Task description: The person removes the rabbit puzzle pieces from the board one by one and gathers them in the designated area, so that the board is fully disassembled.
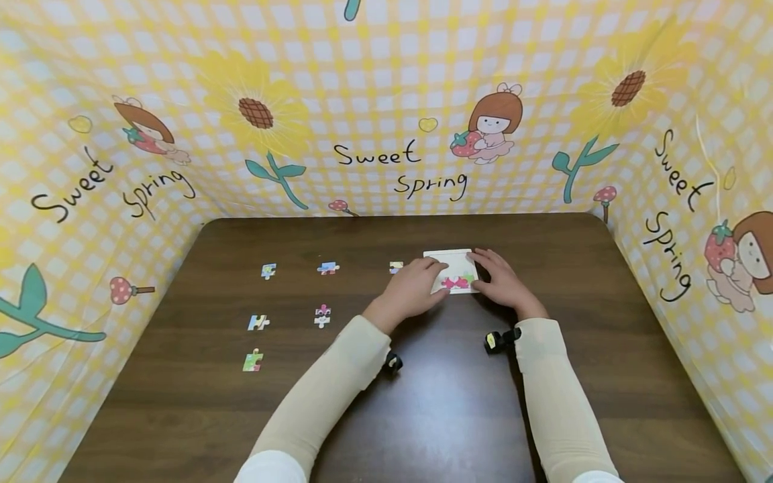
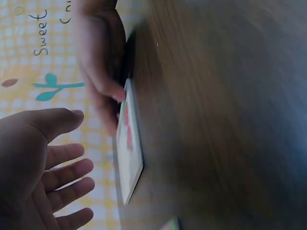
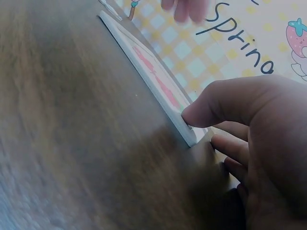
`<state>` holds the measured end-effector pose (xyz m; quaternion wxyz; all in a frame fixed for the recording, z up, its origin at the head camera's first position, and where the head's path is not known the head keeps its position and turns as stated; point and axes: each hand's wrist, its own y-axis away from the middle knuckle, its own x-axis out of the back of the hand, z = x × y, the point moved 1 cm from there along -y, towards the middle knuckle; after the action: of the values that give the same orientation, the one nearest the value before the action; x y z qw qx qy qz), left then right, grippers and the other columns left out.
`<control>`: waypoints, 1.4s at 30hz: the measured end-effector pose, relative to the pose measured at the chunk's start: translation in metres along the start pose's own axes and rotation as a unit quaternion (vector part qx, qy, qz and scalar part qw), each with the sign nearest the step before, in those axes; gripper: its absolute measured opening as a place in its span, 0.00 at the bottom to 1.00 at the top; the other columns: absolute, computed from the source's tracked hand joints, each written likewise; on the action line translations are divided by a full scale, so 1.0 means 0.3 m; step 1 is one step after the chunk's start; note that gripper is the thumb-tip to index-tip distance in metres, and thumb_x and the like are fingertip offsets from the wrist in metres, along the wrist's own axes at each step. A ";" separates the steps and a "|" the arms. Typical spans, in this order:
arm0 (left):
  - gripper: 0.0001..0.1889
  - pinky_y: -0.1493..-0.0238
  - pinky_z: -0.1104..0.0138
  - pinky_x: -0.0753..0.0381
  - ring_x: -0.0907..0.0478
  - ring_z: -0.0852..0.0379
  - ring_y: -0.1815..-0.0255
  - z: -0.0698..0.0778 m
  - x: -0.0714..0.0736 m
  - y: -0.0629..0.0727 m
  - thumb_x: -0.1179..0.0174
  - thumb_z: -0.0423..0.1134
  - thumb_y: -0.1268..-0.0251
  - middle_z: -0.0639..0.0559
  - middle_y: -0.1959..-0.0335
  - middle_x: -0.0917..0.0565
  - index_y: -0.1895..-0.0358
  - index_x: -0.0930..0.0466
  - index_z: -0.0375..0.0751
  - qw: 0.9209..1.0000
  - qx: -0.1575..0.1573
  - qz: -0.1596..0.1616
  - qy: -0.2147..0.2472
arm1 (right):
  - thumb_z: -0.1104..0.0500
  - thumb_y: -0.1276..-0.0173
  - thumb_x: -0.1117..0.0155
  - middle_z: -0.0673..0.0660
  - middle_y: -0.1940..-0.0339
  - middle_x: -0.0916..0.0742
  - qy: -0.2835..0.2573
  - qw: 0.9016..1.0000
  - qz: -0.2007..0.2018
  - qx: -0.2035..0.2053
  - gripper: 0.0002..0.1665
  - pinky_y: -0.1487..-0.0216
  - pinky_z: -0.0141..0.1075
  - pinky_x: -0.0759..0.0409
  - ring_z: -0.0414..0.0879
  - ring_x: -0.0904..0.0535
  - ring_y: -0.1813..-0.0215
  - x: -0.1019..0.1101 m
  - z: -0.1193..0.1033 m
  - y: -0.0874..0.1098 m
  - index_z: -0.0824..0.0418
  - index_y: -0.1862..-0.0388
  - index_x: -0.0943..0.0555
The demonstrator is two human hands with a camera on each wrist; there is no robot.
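Note:
A shallow white puzzle tray (image 1: 449, 257) lies on the table. Pink and green jigsaw pieces (image 1: 454, 283) sit along its near edge. My left hand (image 1: 410, 287) is over the tray's left side; in the left wrist view this hand (image 2: 33, 163) has its fingers spread and holds nothing. At the tray's right side, my right hand (image 1: 507, 287) steadies it between thumb and fingers. The right wrist view shows the thumb of that hand (image 3: 268, 110) on the near right corner, the other fingers beside the edge.
Several loose jigsaw pieces lie to the left, among them a blue one (image 1: 328, 268), a pink-and-white one (image 1: 323, 316) and a green one (image 1: 253, 360). Another piece (image 1: 395, 267) is close to my left hand. A yellow checked cloth (image 1: 374, 94) walls the brown table (image 1: 447, 416).

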<state>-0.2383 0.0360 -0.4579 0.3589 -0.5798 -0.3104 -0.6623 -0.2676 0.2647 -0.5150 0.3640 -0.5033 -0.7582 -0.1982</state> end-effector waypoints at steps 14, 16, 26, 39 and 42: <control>0.29 0.36 0.61 0.31 0.32 0.52 0.33 0.039 -0.094 -0.091 0.40 0.51 0.33 0.49 0.32 0.29 0.31 0.30 0.45 0.997 0.058 -0.055 0.003 | 0.62 0.32 0.39 0.66 0.25 0.39 -0.005 1.000 -0.007 0.006 0.31 0.30 0.62 0.52 0.65 0.55 0.23 -0.012 -0.008 0.002 0.63 0.30 0.30; 0.28 0.37 0.62 0.30 0.32 0.53 0.32 0.035 -0.103 -0.092 0.40 0.48 0.33 0.50 0.31 0.29 0.32 0.29 0.45 0.997 0.061 -0.051 0.009 | 0.63 0.32 0.40 0.66 0.25 0.39 -0.010 1.000 -0.005 0.007 0.30 0.30 0.62 0.52 0.64 0.55 0.23 -0.011 -0.010 0.002 0.64 0.31 0.30; 0.23 0.33 0.62 0.34 0.35 0.52 0.30 0.012 -0.109 -0.091 0.41 0.45 0.31 0.48 0.30 0.30 0.35 0.26 0.44 0.997 0.040 -0.042 0.059 | 0.61 0.32 0.36 0.66 0.25 0.38 -0.009 1.000 -0.002 0.000 0.31 0.30 0.62 0.51 0.64 0.55 0.23 -0.007 -0.018 -0.001 0.64 0.31 0.30; 0.20 0.36 0.61 0.31 0.34 0.51 0.30 0.007 -0.127 -0.096 0.39 0.43 0.31 0.47 0.31 0.30 0.39 0.23 0.46 0.992 0.057 -0.025 0.113 | 0.60 0.32 0.36 0.65 0.25 0.39 -0.009 1.000 -0.001 0.001 0.28 0.30 0.63 0.51 0.64 0.55 0.23 -0.007 0.004 -0.001 0.62 0.33 0.28; 0.19 0.36 0.61 0.30 0.35 0.51 0.30 0.007 -0.128 -0.093 0.39 0.44 0.31 0.47 0.30 0.30 0.39 0.23 0.46 0.990 0.061 -0.020 0.123 | 0.60 0.32 0.36 0.66 0.25 0.39 -0.010 1.000 -0.001 0.001 0.27 0.30 0.63 0.51 0.64 0.55 0.23 -0.003 -0.001 -0.003 0.63 0.35 0.27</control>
<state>-0.2578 0.0576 -0.4956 0.4160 -0.4644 -0.3150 -0.7156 -0.2680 0.2636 -0.5154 0.3572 -0.5042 -0.7623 -0.1924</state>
